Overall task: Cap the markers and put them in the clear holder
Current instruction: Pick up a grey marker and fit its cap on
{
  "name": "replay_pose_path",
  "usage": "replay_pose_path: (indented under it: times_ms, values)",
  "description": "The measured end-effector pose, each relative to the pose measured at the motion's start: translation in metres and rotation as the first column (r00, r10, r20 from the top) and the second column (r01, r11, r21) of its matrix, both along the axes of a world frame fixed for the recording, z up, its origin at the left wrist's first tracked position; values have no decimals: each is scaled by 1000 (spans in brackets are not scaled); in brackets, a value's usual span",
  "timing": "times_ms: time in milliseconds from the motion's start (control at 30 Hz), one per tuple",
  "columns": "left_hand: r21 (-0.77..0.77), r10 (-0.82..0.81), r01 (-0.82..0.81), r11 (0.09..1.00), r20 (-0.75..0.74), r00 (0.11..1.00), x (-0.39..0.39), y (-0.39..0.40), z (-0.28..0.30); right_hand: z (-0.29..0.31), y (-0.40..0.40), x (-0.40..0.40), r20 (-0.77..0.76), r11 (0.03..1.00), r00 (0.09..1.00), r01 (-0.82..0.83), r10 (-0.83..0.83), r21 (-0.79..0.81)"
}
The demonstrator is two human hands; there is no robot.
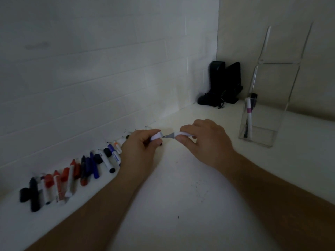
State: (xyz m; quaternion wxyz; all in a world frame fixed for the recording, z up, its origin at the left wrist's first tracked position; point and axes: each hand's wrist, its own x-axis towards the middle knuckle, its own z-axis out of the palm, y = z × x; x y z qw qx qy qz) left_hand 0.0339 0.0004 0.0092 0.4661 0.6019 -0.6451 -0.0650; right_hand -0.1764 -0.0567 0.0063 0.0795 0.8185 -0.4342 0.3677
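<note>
1. The left hand (pixel 143 144) pinches a pale cap (pixel 156 136), its open end facing right.
2. The right hand (pixel 203 137) holds a white marker (pixel 178 134) with its grey tip pointing at the cap, just short of it.
3. A row of markers (pixel 76 173), black, red, blue and orange, lies along the wall on the white counter (pixel 181 196).
4. The clear holder (pixel 261 124) stands to the right with a purple-banded marker (pixel 248 117) upright inside.
5. A black device (pixel 221 84) sits in the corner.

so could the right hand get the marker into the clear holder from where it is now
Probably yes: the clear holder stands open-topped just beyond the right hand, nothing between them, though the marker isn't capped yet.
</note>
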Motion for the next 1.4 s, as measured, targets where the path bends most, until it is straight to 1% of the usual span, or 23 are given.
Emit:
replay_pose_path:
  times_ms: [167, 267, 333, 467, 533, 633, 700, 800, 900, 1033, 1100, 1200, 1267, 1367, 1400]
  values:
    - [-22, 28, -27, 999, 76, 997, -1, -1, -2, -4, -1, 0, -20, 999, 1000, 3, -3, -35]
    - [-4, 35, -35, 999, 25, 999, 2, -3, -2, -2, -3, -5, -14, 999, 999, 28, -29, -40]
    - [-9, 46, -45, 999, 33, 998, 1, -2, -1, -1, -3, -6, -10, 998, 999, 31, -31, -48]
    - [-6, 35, -34, 999, 88, 995, -6, 3, 1, -4, -3, -2, -41, 998, 999, 14, -17, -69]
    - [-1, 18, -18, 1000, 148, 989, -9, 4, 1, -4, -2, 0, -78, 995, 997, -11, 3, -97]
    - [2, -48, 48, 999, 214, 976, -13, 7, 2, 0, 1, 4, -124, 989, 992, -26, 8, -145]
    - [15, -84, 82, 996, 206, 975, -14, 7, 2, 1, 3, 7, -140, 989, 990, -35, 15, -143]
    - [32, -83, 79, 996, 187, 979, -14, 7, 1, 1, 8, 8, -131, 994, 991, -45, 31, -104]
    - [15, -72, 71, 997, 166, 983, -14, 7, 0, 1, 13, 12, -127, 993, 992, -11, -5, -119]
    - [-13, -95, 99, 995, 188, 977, -12, 5, -2, -2, 16, 15, -107, 995, 994, 7, -18, -97]
    - [-11, -105, 110, 994, 193, 975, -12, 4, -3, -4, 17, 15, -91, 998, 996, 0, -6, -71]
    - [-37, -112, 120, 992, 160, 981, -11, 4, -3, -1, 14, 16, -82, 998, 996, -28, 24, -50]
    - [-37, -116, 123, 992, 149, 982, -12, 4, -3, 2, 11, 14, -132, 997, 991, -18, 9, -73]
    - [-44, -145, 155, 987, 183, 972, -15, 5, -3, 5, 11, 8, -264, 983, 963, -1, -48, -182]
    - [-54, -155, 168, 984, 189, 970, -16, 5, -3, 6, 11, 6, -301, 982, 953, -18, -40, -186]
